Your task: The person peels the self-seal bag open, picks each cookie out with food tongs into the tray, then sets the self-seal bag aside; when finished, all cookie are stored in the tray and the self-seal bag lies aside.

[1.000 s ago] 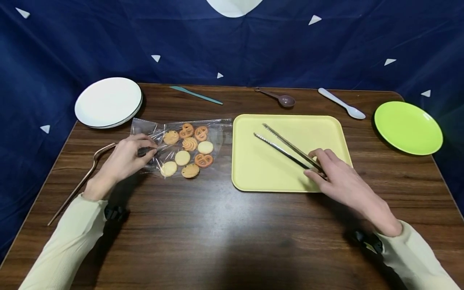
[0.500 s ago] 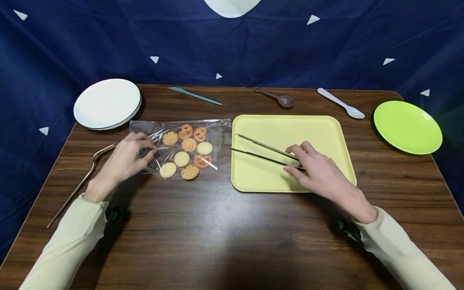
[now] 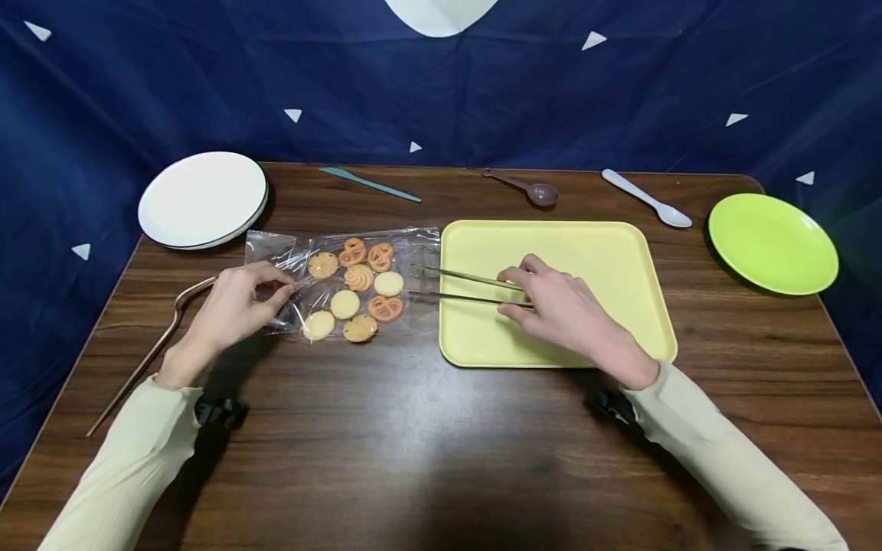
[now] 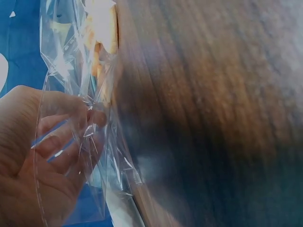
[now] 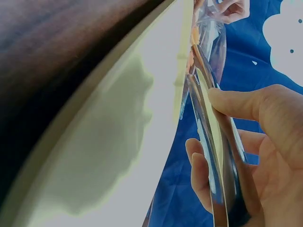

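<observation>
A clear plastic bag lies on the table, with several cookies spread inside it. Some are round and others are pretzel-shaped. My left hand pinches the film near the bag's left end; the left wrist view shows the film creased between thumb and fingers. My right hand holds metal tongs between thumb and fingers, above a yellow tray. Their two arms stand apart and point left. The toothed tips overlap the bag's right end and look dulled, as if under the film, to the right of the cookies.
White plates stand at the back left, and a bent metal straw-like rod lies beside my left arm. Along the back edge are a teal knife, a brown measuring spoon and a white spoon. A green plate is at the right.
My right hand has moved left across the tray with the tongs, whose tips have swung from over the tray to the bag's right end. My left hand has stayed at the bag.
</observation>
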A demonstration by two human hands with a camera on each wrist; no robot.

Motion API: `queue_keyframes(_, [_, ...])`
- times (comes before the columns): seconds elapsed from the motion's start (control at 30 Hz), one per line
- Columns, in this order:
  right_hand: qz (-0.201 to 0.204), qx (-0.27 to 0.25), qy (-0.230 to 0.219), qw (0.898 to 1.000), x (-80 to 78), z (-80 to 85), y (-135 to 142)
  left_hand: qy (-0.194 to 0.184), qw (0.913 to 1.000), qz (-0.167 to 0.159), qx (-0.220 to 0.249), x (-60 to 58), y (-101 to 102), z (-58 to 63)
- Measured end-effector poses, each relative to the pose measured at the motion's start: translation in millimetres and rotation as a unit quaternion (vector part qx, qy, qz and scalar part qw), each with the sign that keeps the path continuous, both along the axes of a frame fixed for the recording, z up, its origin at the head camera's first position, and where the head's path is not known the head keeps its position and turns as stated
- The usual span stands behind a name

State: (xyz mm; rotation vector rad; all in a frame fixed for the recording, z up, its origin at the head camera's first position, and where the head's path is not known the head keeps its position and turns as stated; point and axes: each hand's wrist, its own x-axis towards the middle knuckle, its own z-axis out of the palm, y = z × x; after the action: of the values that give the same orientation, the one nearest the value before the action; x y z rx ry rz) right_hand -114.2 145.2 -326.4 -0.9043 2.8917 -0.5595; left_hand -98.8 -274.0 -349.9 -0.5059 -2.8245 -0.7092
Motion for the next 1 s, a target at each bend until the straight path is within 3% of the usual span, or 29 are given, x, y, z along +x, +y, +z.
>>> queue_keyframes(0.47, [0.031, 0.013, -0.054, 0.998, -20.0, 1.4, -18.4, 0.005, 0.9999, 0.014, 0.001, 0.5, 0.6, -0.3])
queue_keyframes(0.83, [0.096, 0.036, -0.038, 0.994, -28.1, 3.7, -24.7, -0.009, 0.9991, 0.040, 0.006, 1.3, 1.0, 3.1])
queue_keyframes(1.0, [0.106, 0.048, -0.032, 0.993, -28.7, 4.4, -25.4, -0.011, 0.9988, 0.045, 0.012, 2.3, 0.4, 2.9])
